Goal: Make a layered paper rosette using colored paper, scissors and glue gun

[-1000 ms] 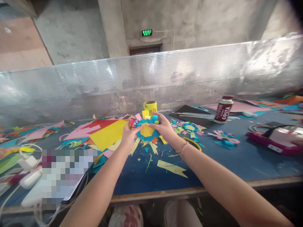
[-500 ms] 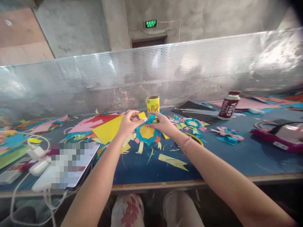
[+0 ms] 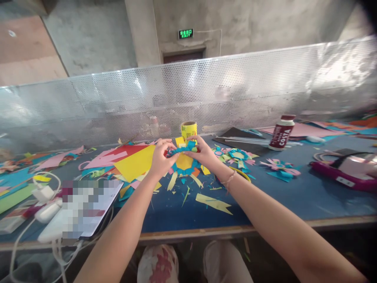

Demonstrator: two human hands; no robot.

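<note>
Between my hands is a paper flower (image 3: 185, 162) with a yellow centre, a ruffled blue rim and several coloured strips sticking out. My left hand (image 3: 162, 156) pinches its left upper edge, thumb in front and fingers behind. On the other side my right hand (image 3: 204, 151) grips the upper right edge near a folded blue strip. Parts of the flower are hidden behind my fingers. Just beyond it stands a yellow roll (image 3: 189, 130). A pale yellow notched paper strip (image 3: 214, 203) lies on the table in front, among thin scraps.
Finished-looking paper flowers (image 3: 237, 154) and another pink and blue flower (image 3: 281, 168) lie to the right. A Costa bottle (image 3: 282, 133) stands behind them. Yellow paper (image 3: 134, 163), a tablet (image 3: 101, 208) with cables, and a purple-edged device (image 3: 338, 177) flank my arms. A perforated metal screen (image 3: 118, 102) borders the back.
The flower's upper rim has tipped and folded between my fingers, so its blue edge now shows more edge-on. Both hands keep hold of it. The view has shifted slightly.
</note>
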